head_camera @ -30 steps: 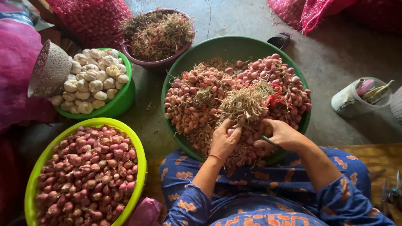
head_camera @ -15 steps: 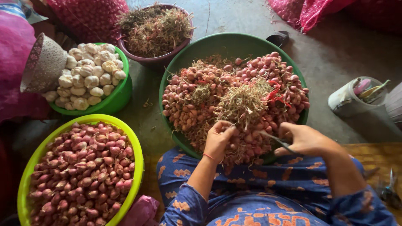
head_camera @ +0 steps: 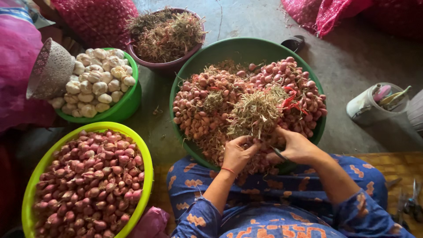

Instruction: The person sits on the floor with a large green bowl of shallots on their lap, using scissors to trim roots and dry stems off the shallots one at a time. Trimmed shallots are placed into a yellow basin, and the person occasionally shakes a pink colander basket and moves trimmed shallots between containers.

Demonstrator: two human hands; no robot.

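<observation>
A big dark green basin in front of my lap is heaped with untrimmed shallots and dry roots. My left hand is closed on a bunch of shallots with a tuft of dry roots sticking up. My right hand grips a small blade or scissors right beside that bunch. Both hands rest over the near rim of the basin.
A lime green basin of trimmed red shallots sits at my left. Behind it are a green bowl of garlic, a maroon bowl of dry trimmings and red mesh sacks. A white tub of tools stands at right, scissors on the mat.
My hands have stayed at the near rim of the basin, with the right hand shifting a little to the right and closer to the bunch. The view has drifted slightly.
</observation>
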